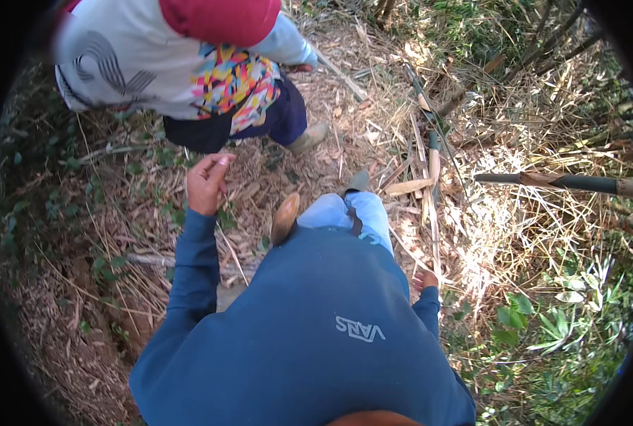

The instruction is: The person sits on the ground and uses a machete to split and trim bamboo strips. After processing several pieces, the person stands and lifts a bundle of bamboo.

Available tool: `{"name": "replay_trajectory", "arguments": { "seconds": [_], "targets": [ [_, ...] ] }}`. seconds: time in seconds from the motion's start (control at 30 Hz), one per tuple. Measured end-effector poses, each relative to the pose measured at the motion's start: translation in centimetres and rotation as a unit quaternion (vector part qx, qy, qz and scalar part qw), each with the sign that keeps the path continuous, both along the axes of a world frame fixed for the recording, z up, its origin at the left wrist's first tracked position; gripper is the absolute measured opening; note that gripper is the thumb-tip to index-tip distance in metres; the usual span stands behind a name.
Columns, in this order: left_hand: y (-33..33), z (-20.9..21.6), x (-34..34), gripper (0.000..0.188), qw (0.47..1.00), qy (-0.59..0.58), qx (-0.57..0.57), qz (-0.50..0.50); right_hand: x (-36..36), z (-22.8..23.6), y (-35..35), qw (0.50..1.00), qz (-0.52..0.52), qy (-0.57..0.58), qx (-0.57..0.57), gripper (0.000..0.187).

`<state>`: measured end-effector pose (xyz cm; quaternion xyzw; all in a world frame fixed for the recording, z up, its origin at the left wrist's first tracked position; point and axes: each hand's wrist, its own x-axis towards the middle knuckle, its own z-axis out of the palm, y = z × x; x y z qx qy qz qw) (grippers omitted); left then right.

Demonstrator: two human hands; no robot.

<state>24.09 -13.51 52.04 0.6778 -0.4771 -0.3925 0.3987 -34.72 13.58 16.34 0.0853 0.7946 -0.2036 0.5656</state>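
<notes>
My left hand (208, 183) is raised out to the left over the leaf-littered ground. Its fingers are curled in and nothing shows in them. Low beside my right hip, partly covered by my blue sweatshirt (309, 305), is my right hand (425, 279). The fingers that show look apart. Close by them ends a long thin strip of pale bamboo (434, 234); whether they touch it I cannot tell. Ahead of my feet lie a green and tan bamboo stalk (433, 153) and a pale split piece (409, 187).
Another person (182, 78) in a white, red and multicoloured top stands ahead on the left. A dark bamboo pole (572, 182) juts in from the right. Dry stalks (501, 241) are heaped there, with leafy plants (519, 316) nearer me. Undergrowth (40, 177) borders the left.
</notes>
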Motion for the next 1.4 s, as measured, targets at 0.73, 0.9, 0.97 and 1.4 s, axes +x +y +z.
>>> {"name": "replay_trajectory", "arguments": {
  "seconds": [0.73, 0.9, 0.97, 1.4],
  "targets": [
    [-31.1, 5.2, -2.9, 0.058, 0.962, 0.190, -0.176, -0.080, 3.7, 3.7, -36.5, 0.954, 0.191, 0.080, -0.219, 0.026],
    [-31.4, 4.7, 0.4, 0.043, 0.973, 0.165, -0.143, -0.076, 6.7, 2.5, -39.0, 0.966, 0.239, 0.027, -0.096, 0.022],
    [-31.3, 4.0, 1.6, 0.039, 0.973, 0.168, -0.149, -0.055, 7.8, 2.0, -40.2, 0.966, 0.248, 0.013, -0.075, 0.024],
    [-30.1, 21.4, 4.5, 0.058, 0.897, -0.119, -0.408, -0.122, 12.5, 33.8, -69.5, 0.742, 0.268, 0.142, -0.598, 0.020]
  ]
}}
